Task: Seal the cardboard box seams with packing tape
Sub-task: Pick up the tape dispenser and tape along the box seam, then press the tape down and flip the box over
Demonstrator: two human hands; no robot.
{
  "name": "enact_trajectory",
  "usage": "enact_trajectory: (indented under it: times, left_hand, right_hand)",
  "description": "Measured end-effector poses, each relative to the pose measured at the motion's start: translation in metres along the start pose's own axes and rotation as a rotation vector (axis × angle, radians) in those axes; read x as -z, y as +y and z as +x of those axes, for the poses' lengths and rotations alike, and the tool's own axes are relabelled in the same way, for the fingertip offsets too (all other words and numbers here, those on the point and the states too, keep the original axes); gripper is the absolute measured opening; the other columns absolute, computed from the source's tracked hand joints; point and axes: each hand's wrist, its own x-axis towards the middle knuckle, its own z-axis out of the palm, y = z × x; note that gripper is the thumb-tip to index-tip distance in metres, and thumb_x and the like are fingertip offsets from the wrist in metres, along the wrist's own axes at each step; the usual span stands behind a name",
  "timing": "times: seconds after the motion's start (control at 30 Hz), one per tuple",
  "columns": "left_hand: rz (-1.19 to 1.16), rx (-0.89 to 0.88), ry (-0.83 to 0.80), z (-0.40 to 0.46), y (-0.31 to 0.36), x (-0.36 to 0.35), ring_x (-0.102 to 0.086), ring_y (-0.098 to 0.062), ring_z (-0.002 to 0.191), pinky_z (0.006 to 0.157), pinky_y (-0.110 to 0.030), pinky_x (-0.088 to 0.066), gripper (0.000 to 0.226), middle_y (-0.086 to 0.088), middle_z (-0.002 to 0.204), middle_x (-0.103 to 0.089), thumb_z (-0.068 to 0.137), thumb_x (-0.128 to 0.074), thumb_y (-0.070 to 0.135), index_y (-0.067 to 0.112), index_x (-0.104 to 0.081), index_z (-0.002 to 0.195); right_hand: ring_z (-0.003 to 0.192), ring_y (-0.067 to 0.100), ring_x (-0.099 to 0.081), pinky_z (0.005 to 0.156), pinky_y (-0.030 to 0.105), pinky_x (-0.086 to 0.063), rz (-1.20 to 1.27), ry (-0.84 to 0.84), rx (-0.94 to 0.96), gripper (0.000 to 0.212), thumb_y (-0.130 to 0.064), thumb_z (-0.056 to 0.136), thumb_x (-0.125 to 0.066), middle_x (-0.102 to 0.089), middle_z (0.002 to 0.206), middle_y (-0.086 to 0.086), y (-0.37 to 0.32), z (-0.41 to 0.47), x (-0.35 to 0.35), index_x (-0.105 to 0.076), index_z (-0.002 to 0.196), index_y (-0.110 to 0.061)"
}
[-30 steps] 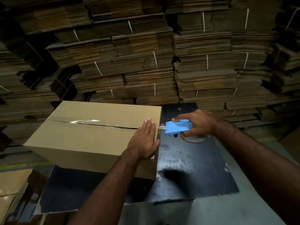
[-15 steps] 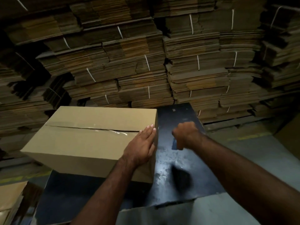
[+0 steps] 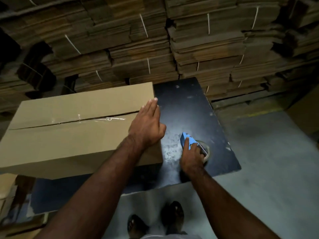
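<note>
A closed brown cardboard box (image 3: 69,135) sits on a black table (image 3: 186,107), left of centre. Clear packing tape (image 3: 103,119) shines along its top middle seam. My left hand (image 3: 146,125) lies flat with straight fingers on the box's right top edge, over the seam's end. My right hand (image 3: 191,156) grips a blue tape dispenser (image 3: 188,141) with a roll of tape (image 3: 206,150), low over the table just right of the box. The dispenser is apart from the box.
Tall stacks of flattened, strapped cardboard (image 3: 155,49) fill the whole background behind the table. More flat cardboard (image 3: 6,192) lies at the lower left. Grey floor (image 3: 267,169) stretches to the right, and my feet (image 3: 155,219) stand at the table's near edge.
My right hand pulled the dispenser away from the box's right edge and brought it down toward me over the table. My left hand stayed pressed on the box's right end. The view tilted downward.
</note>
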Motion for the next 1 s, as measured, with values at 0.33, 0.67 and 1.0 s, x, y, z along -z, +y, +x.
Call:
enact_trajectory:
  times: [0.33, 0.67, 1.0]
  left_hand:
    - [-0.001, -0.003, 0.052, -0.014, -0.015, -0.001, -0.015, -0.024, 0.151, 0.121, -0.043, -0.012, 0.069, -0.009, 0.166, -0.010, 0.096, -0.021, 0.048, 0.014, -0.023, 0.156]
    - [-0.154, 0.035, 0.013, -0.028, -0.027, -0.012, -0.001, -0.022, 0.153, 0.121, -0.033, 0.003, 0.077, -0.011, 0.165, -0.001, 0.092, -0.002, 0.048, 0.008, -0.009, 0.157]
    - [-0.126, 0.077, -0.030, -0.037, -0.046, -0.001, 0.003, -0.017, 0.152, 0.120, -0.033, 0.001, 0.067, -0.007, 0.166, 0.004, 0.105, -0.021, 0.048, 0.010, -0.006, 0.158]
  right_hand:
    - [0.125, 0.029, -0.044, 0.097, 0.037, -0.042, 0.446, 0.287, 0.285, 0.040, -0.019, 0.091, -0.052, -0.049, 0.133, 0.011, -0.016, -0.008, 0.084, -0.054, 0.131, -0.013]
    - [0.147, 0.006, -0.020, 0.123, 0.035, -0.017, 1.484, -0.156, 0.347, 0.064, -0.052, 0.102, -0.035, -0.017, 0.163, -0.008, -0.101, -0.020, 0.136, -0.016, 0.157, -0.026]
    - [0.140, 0.021, -0.039, 0.119, 0.038, -0.025, 1.185, -0.204, 0.132, 0.085, -0.080, 0.089, -0.022, -0.039, 0.155, 0.002, -0.103, 0.005, 0.158, -0.037, 0.152, -0.025]
